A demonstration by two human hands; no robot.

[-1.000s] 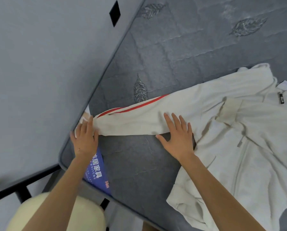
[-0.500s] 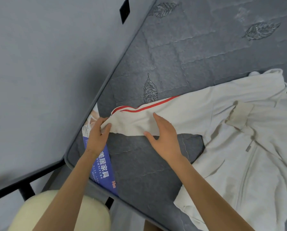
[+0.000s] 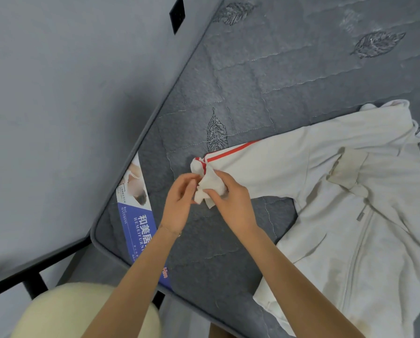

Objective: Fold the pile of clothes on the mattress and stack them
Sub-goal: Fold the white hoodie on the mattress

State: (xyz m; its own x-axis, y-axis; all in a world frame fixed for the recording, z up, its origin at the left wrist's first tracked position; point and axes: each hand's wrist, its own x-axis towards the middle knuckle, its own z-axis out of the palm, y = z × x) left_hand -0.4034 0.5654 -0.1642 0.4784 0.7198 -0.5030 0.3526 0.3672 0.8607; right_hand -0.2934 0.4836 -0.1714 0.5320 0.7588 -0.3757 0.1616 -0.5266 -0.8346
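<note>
A white zip-up jacket (image 3: 364,215) lies spread on the grey quilted mattress (image 3: 265,76), its body at the right. One sleeve (image 3: 272,167) with a red stripe stretches left toward the mattress corner. The sleeve's cuff end is bunched up between both hands. My left hand (image 3: 179,201) pinches the crumpled cuff from the left. My right hand (image 3: 230,198) grips the same bunch from the right, thumb over the fabric. The jacket's other sleeve lies folded across the chest.
A blue and white label (image 3: 135,215) covers the mattress corner near my left wrist. A grey wall with a black socket (image 3: 177,14) runs along the left edge. A black bed frame (image 3: 33,274) shows below the corner. Another garment's edge peeks at the far right.
Both hands left their flat hold on the stretched sleeve, came together and gathered the cuff end into a bunch. The sleeve end has moved right, away from the mattress corner.
</note>
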